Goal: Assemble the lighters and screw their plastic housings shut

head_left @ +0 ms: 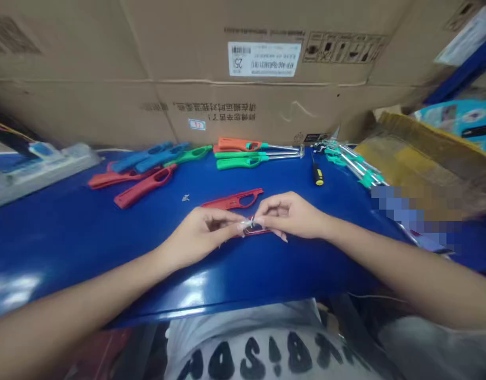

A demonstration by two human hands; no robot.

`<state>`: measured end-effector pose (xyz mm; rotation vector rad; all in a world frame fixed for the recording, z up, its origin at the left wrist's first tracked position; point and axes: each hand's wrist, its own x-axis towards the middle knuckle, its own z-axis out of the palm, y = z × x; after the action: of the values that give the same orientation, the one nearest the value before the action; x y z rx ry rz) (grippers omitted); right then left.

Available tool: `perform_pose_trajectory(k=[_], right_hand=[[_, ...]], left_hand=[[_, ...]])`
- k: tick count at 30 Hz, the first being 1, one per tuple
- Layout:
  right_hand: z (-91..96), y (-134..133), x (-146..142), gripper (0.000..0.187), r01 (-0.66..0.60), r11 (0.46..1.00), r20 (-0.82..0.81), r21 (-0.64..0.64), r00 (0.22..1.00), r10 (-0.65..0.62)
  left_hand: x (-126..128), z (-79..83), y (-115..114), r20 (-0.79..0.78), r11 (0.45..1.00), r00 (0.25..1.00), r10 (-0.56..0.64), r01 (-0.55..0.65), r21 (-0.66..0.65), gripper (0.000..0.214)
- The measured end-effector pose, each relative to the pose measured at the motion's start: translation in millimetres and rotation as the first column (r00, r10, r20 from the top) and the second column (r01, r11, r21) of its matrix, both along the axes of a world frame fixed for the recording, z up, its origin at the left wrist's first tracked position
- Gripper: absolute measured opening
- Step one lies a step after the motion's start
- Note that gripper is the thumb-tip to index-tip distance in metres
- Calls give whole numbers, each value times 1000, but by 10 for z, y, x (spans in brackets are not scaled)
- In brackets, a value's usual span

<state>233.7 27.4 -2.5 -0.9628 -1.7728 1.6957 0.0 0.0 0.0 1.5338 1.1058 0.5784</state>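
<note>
My left hand (201, 232) and my right hand (292, 214) meet over the middle of the blue table (88, 237). Both pinch a small clear part (247, 225) between their fingertips. Under the fingers lies a red piece, mostly hidden. Just behind the hands a red lighter shell half (232, 201) lies flat on the table.
Red, blue and green shell halves (148, 169) lie at the back left. Assembled orange and green lighters (250, 153) with metal tubes sit at the back centre. A small screwdriver (317, 173) and teal-tipped metal tubes (351, 161) lie at the right. Cardboard boxes (227, 68) wall the back.
</note>
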Motion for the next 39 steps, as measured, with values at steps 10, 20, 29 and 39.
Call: perform_pose_trajectory(k=[10,20,29,39], right_hand=[[-60,7,14,31,-1,1000,26,16,1000,0],[-59,11,-12,33,23,999,23,23,999,-23],[-4,54,14,38,8,997,7,-80,1000,-7],[-19,26,-10,42,45,999,37,-28,998,-44]], left_hand=[[10,-16,32,31,999,999,-23,22,37,28],[37,-5,45,16,999,1000,14,-14,29,28],[10,50,71,32,999,999,39,-39,-6,26],[19,-26,63,21,999,999,30,-31,15,32]])
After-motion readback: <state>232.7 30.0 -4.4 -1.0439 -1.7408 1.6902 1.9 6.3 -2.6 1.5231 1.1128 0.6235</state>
